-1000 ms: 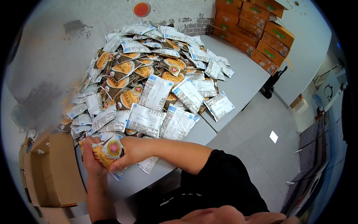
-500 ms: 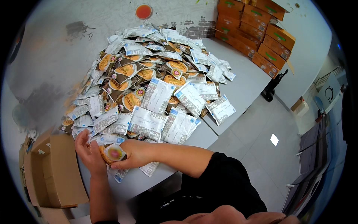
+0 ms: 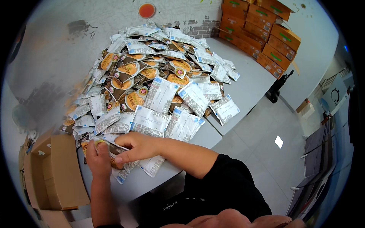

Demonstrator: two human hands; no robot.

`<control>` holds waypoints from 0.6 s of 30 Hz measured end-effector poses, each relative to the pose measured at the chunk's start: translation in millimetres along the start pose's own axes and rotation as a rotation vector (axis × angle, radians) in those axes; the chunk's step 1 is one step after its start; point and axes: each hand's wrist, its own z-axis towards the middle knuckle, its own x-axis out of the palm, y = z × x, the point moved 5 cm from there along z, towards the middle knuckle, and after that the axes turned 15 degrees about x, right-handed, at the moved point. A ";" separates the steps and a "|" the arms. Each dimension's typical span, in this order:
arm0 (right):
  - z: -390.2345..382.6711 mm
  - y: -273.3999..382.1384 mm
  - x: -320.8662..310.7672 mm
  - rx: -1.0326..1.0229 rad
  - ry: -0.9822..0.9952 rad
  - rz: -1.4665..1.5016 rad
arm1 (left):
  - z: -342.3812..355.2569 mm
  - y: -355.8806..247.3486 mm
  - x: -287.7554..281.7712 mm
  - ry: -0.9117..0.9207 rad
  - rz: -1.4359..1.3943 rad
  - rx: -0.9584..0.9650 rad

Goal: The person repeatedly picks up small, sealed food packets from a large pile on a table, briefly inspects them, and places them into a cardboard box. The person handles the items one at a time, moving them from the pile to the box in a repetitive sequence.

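L hand (image 3: 99, 159) & R hand (image 3: 138, 147) holding pkt (image 3: 114, 152) over desk (image 3: 201, 138), fingers of both grasping it; prob. best using light squeeze, avoiding creases.

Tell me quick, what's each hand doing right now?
Left hand: closed, gripping one end of a packet.
Right hand: closed, holding the same packet's other end.

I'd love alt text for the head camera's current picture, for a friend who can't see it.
A person's left hand and right hand grip a packet before a large heap of white, brown and gold packets on a grey table. An open cardboard box stands at left; orange cartons are stacked at far right.
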 end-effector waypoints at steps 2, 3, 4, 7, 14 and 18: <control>-1.5 2.0 -8.4 -0.079 -0.189 -0.059 | 3.2 4.0 -2.8 -0.069 0.020 -0.079; -2.7 6.1 -6.6 0.000 -0.212 -0.078 | 4.0 7.3 -2.9 -0.099 -0.006 -0.124; -4.2 8.7 -6.2 -0.018 -0.295 -0.111 | 3.7 10.8 -2.8 -0.129 -0.032 -0.168; -5.8 6.8 -2.7 -0.056 -0.477 -0.123 | -6.1 17.0 11.5 0.004 -0.243 -0.226; -1.7 -5.1 -5.9 -0.103 -0.596 0.105 | -23.4 2.5 33.1 -0.109 -0.602 -0.258; -11.2 8.0 -9.8 -0.017 -0.625 0.053 | -28.5 2.7 30.1 -0.160 -0.556 -0.163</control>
